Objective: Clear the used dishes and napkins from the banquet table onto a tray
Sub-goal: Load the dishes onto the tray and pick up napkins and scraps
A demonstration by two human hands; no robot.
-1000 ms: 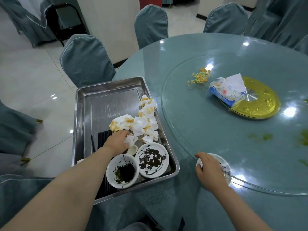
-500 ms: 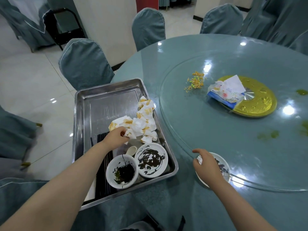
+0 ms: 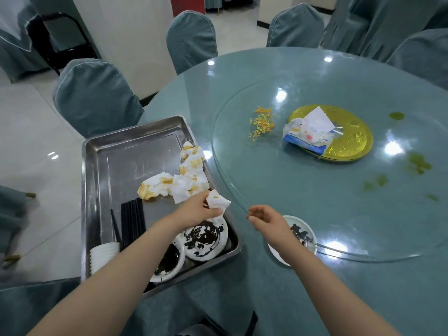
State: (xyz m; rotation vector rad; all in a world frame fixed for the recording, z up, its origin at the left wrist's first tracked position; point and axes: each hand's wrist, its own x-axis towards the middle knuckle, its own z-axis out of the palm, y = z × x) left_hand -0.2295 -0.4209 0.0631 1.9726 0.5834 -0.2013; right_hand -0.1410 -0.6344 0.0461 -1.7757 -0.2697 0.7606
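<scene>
A steel tray (image 3: 97, 166) sits at the table's left edge. In it lie stained napkins (image 3: 184, 175), black chopsticks (image 3: 132, 219), a white ribbed cup (image 3: 104, 257) and two sauce-smeared white plates (image 3: 206, 238). My left hand (image 3: 196, 210) pinches a crumpled stained napkin (image 3: 218, 202) above the tray's right rim. My right hand (image 3: 269, 220) hovers with loosely curled fingers, holding nothing, just above a dirty white plate (image 3: 303, 235) that lies on the table partly under the glass turntable's edge.
The glass turntable (image 3: 315, 190) carries a gold disc (image 3: 351, 139), a tissue pack (image 3: 308, 134), orange food scraps (image 3: 260, 123) and green smears (image 3: 417, 163). Covered chairs (image 3: 94, 98) ring the teal table (image 3: 242, 275).
My left hand lifted a napkin from the tray pile and moved it right toward the tray's rim. My right hand came up off the dirty plate and shifted left.
</scene>
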